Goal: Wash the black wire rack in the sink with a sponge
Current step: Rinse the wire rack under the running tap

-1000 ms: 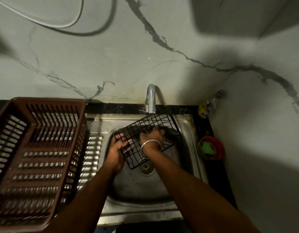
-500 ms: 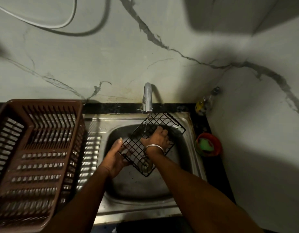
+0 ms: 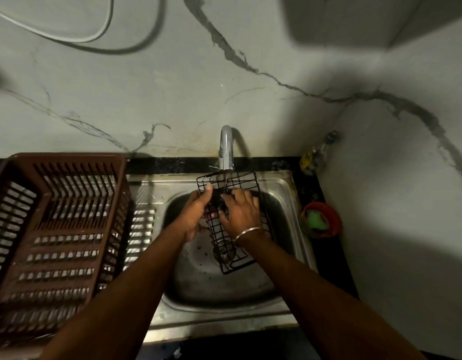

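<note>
Black wire rack held tilted over the steel sink, top edge directly under the faucet. Left hand gripping the rack's left edge, thumb hooked over the wire. Right hand laid on the grid, fingers spread and relaxed. Sponge not discernible in either hand.

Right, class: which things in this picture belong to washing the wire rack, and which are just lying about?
Part of the job:
- black wire rack, held over the sink
- left hand, gripping the rack's edge
- right hand, on the rack
- tap
- green sponge in the red bowl

Lying about:
- brown crate
- bottle in the corner
- cable on the wall
</note>
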